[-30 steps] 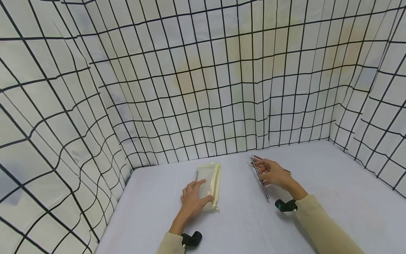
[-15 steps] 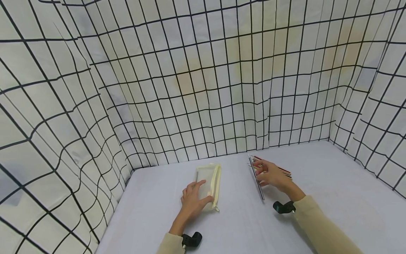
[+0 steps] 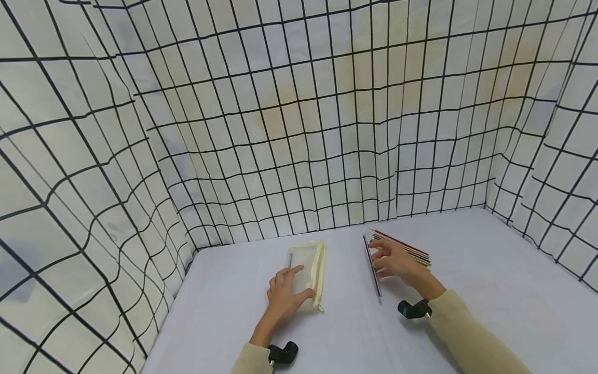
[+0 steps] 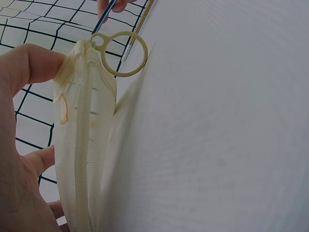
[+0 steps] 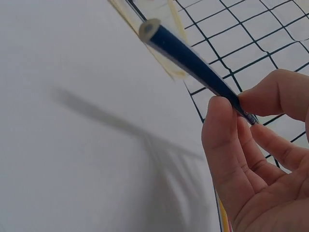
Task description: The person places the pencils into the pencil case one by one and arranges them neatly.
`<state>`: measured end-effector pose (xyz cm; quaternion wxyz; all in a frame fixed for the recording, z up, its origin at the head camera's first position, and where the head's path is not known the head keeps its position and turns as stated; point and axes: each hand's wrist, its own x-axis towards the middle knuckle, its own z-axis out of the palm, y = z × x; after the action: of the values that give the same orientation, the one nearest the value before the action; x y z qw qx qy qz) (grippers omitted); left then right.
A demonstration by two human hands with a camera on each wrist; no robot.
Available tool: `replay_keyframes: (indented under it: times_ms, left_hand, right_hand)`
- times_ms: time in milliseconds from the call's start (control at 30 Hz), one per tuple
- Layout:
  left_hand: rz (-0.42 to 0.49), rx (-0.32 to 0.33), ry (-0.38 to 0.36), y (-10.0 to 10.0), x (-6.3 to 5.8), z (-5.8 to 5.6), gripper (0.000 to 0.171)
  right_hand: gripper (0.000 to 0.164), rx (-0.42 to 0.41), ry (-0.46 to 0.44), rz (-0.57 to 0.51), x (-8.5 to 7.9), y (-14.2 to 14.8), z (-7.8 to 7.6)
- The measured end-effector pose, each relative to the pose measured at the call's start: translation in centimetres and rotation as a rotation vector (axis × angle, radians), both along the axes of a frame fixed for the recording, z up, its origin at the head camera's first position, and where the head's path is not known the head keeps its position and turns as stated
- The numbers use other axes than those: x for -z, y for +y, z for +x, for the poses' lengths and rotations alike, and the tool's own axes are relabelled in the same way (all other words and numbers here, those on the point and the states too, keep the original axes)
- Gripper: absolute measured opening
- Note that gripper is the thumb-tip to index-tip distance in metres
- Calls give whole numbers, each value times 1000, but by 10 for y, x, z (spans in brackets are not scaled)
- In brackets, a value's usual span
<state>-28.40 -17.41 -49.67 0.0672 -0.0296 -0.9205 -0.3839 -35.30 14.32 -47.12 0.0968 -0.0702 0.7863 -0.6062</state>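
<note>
My left hand (image 3: 283,295) holds a pale yellow translucent zip pencil pouch (image 3: 318,270) lying on the table. In the left wrist view the thumb presses one end of the pouch (image 4: 82,145), fingers behind it; a round zipper pull (image 4: 145,53) hangs at that end. A thin grey stick-like thing (image 3: 290,259) shows along the pouch's left side. My right hand (image 3: 397,262) pinches a dark blue pencil (image 5: 193,63) between thumb and fingers. The pencil is above the table, its flat end towards the right wrist camera, with a shadow below.
Several colored pencils (image 3: 406,246) lie in a fanned pile behind and right of the right hand, partly hidden by it. A white cloth covers the table (image 3: 345,337). White walls with a black grid (image 3: 327,156) stand at the back and sides.
My right hand has moved slightly left and towards me with the blue pencil, which now stands more nearly lengthwise. More of the pencil pile shows. The left hand and pouch stay put.
</note>
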Motion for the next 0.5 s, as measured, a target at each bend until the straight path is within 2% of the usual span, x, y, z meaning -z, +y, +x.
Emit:
replay_keyframes:
  times_ms: [200, 500]
  left_hand:
    - [-6, 2, 2, 0, 0, 0, 75]
    - [2, 2, 13, 0, 0, 0, 73]
  right_hand:
    - [55, -12, -47, -43, 1, -9, 6]
    - [53, -49, -68, -79, 4, -34, 11]
